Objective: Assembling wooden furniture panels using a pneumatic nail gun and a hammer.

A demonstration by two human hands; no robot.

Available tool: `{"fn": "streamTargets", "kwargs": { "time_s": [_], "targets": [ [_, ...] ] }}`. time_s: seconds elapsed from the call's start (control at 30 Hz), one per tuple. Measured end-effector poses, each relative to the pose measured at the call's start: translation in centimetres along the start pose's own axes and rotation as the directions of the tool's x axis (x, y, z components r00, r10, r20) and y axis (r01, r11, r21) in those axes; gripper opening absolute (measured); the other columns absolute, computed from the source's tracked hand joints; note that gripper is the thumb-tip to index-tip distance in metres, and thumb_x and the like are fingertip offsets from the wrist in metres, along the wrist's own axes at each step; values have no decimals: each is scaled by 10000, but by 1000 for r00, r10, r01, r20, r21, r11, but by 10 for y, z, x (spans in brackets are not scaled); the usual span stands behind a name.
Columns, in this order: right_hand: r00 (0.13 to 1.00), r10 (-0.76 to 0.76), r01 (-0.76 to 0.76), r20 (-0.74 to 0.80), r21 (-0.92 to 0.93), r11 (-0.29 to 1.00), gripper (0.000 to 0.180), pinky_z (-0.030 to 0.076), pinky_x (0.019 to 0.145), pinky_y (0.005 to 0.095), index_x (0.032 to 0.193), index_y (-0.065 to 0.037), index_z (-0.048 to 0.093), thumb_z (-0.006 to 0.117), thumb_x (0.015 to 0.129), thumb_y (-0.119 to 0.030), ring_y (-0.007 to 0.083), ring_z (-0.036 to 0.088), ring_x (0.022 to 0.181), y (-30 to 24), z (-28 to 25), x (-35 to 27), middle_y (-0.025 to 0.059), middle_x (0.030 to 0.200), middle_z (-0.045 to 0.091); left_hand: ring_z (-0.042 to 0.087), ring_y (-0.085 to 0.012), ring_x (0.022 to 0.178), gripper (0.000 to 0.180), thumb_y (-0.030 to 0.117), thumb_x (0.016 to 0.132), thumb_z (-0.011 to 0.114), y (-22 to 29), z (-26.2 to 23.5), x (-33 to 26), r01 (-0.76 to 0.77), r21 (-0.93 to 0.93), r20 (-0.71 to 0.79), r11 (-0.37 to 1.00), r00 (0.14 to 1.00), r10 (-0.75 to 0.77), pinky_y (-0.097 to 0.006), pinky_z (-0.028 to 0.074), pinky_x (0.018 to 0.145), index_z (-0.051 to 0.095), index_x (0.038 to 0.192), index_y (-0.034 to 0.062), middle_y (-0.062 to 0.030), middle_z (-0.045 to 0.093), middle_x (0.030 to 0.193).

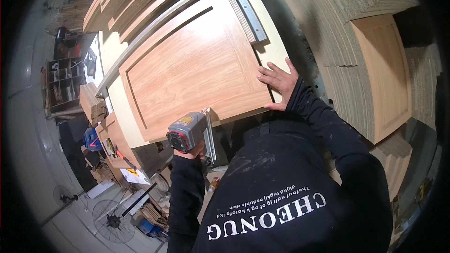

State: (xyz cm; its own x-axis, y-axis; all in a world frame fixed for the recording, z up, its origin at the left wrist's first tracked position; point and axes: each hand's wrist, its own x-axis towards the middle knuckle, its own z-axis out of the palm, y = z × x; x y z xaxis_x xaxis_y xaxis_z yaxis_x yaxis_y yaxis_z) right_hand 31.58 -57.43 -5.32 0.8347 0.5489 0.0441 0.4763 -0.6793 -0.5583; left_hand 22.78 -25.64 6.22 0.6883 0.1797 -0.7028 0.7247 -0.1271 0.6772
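Observation:
A light wood door panel (187, 61) with a framed, recessed middle lies flat on a cream worktop (123, 112). My left hand (190, 153) is wrapped round a grey and red nail gun (188, 130) at the panel's near edge. The gun's nose meets that edge in the picture; I cannot tell if it touches. My right hand (280, 82) rests with spread fingers at the panel's right edge, near the front corner. A wood strip (238, 10) and a light metal plate (248, 11) line the far right side. A long wood strip (154, 28) borders the far side.
Long boards (136, 0) are stacked beyond the panel. Tall stacks of board (323, 23) and another door panel (382, 70) stand at the right. To the left are a compartment shelf (65, 84), a smaller wood piece (112, 136) and a floor fan (112, 221).

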Motion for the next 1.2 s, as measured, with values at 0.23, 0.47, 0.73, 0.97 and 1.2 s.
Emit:
{"fn": "streamTargets", "kwargs": {
  "time_s": [0.23,0.47,0.73,0.97,1.2],
  "targets": [
    [1000,-17,18,-21,9,1000,832,33,1013,566,1249,-168,383,683,543,-489,267,300,1232,2,4,0,17,1332,341,468,-134,442,276,-44,684,551,7,-2,7,-18,72,28,997,999,16,-262,390,376,500,943,36,-42,504,604],
    [999,-19,19,-32,4,1000,796,92,1004,548,1237,-141,388,691,551,-409,257,300,1236,-1,-3,-1,38,1316,364,488,-139,453,304,-32,708,548,11,-7,7,-55,241,60,969,997,42,-276,388,383,473,996,28,-41,512,599],
    [999,-27,27,-44,-11,1000,815,67,999,583,1237,-157,389,677,554,-497,276,328,1216,3,3,-1,27,1330,342,478,-138,485,292,-38,709,564,-17,-6,-22,-4,-39,45,999,999,6,-253,384,431,472,978,29,-46,502,608],
    [999,-29,28,-26,-4,1000,815,61,1002,579,1237,-156,392,671,555,-503,276,312,1225,3,4,-1,23,1338,329,455,-138,482,298,-38,725,532,-16,-1,-24,8,152,3,988,1000,-9,-265,368,414,453,996,58,-41,477,615],
    [1000,-12,12,-1,2,1000,807,39,1013,562,1238,-156,392,670,554,-481,240,284,1244,-2,1,2,22,1338,330,501,-127,503,280,21,722,603,-24,-9,-18,78,279,-5,957,997,-80,-259,420,441,485,975,44,-31,516,625]
  ]
}}
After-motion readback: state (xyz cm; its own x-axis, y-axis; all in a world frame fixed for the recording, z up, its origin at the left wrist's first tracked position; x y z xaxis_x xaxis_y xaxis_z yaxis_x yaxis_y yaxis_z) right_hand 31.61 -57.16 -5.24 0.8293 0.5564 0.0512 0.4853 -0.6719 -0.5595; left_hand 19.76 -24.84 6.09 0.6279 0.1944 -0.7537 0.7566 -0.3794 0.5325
